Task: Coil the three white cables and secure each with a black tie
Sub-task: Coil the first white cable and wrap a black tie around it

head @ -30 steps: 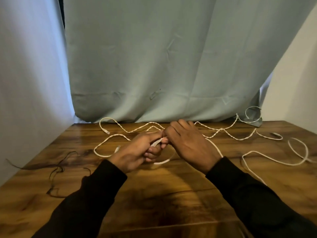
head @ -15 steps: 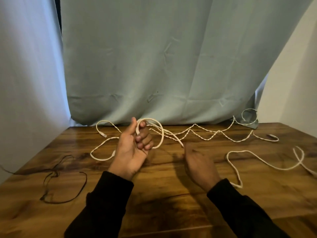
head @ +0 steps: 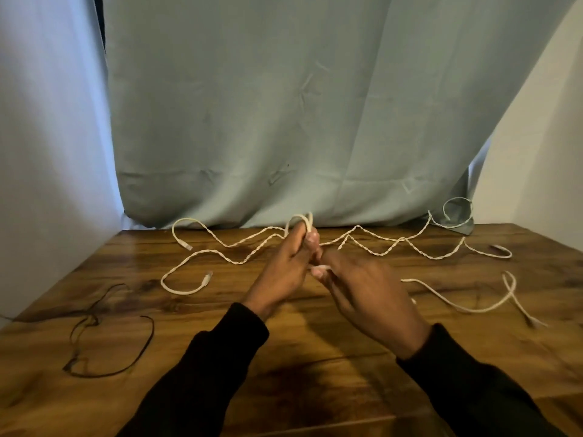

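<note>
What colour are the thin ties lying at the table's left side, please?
Black ties, clearest in the head view.

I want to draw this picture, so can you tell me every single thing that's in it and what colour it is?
white cable being coiled: one, white, a small loop held up in the left hand, mid table; its slack trails off to the right
other white cables: the task says two more, white, lying twisted together in zigzags across the back of the table
black ties: thin black strands, count unclear, loose on the near left of the table
table: one, brown wood, fills the bottom half
curtain: one, pale grey-blue, hanging behind the table
left hand: one, black sleeve, grips the loop
right hand: one, black sleeve, pinches the cable beside the left hand
</note>
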